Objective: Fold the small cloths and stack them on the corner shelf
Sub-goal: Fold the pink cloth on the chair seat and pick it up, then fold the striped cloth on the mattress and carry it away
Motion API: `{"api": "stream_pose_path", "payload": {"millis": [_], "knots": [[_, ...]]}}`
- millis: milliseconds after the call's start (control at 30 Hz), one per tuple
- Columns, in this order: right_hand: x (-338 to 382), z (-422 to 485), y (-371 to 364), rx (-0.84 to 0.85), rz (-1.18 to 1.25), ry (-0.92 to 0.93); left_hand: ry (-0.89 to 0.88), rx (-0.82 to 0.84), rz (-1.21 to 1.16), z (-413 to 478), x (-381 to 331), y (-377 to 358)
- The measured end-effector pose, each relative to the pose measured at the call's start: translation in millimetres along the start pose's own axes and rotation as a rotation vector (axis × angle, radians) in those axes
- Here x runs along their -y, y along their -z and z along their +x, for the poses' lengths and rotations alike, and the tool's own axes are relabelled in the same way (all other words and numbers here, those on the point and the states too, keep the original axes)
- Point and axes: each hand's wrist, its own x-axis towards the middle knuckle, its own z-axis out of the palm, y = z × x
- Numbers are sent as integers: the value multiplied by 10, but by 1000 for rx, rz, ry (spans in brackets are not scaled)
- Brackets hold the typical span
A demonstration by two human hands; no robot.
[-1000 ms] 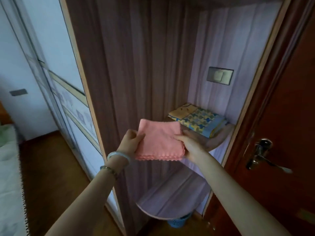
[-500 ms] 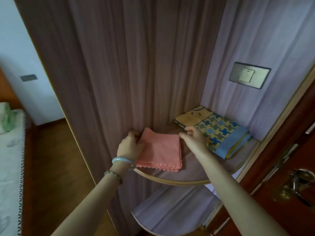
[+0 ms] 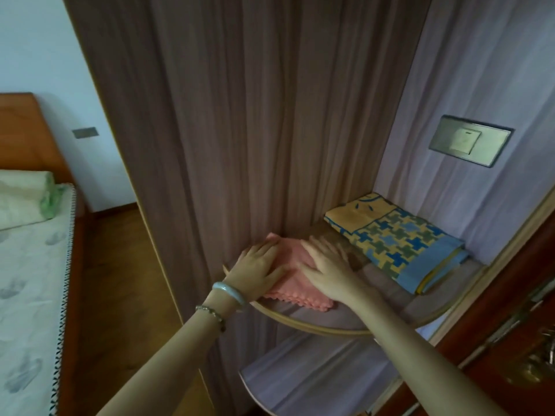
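Observation:
A folded pink cloth [image 3: 295, 291] with a scalloped edge lies flat on the left part of the rounded corner shelf [image 3: 336, 321]. My left hand [image 3: 258, 265] rests on its left side with straight fingers. Flat on the cloth's right side presses my right hand [image 3: 329, 265], fingers spread. A folded yellow and blue patterned cloth [image 3: 399, 241] lies further right on the same shelf, against the back wall and apart from the pink one.
A lower shelf [image 3: 315, 382] sits beneath. A wall switch [image 3: 470, 140] is above the patterned cloth. A dark wooden door with a metal handle [image 3: 537, 358] stands at the right. A bed [image 3: 30, 265] lies at the left beyond a strip of wooden floor [image 3: 120, 280].
The pink cloth went from being held in the air in front of the shelf to lying on it. Both hands let go of its edges and now press flat on top.

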Motion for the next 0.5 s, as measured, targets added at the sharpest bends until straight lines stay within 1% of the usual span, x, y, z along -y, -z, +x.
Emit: {"api": "stream_pose_path", "payload": {"millis": [67,100,133,200,300,367,500], "knots": [[106,28,158,-181,157,75,-3,-44,-105,-151,10,138],[191,33,251,-229,253,96,-16,-50,-166,-244,21,215],[308,37,335,-242,361,106,-24,-63,-235,-351,34,302],[654,7,495,-228,568,162,7,-106,-341,-601,60,533],[1319,-121,593,-224,762,361,103,-204,-426,-1057,176,909],[1826,-275,555,-180,838,491,165,-294,-416,-1487,282,1155],[2731,-573,382,-83,875,707,334,-454,-380,-2449,439,1558]]}}
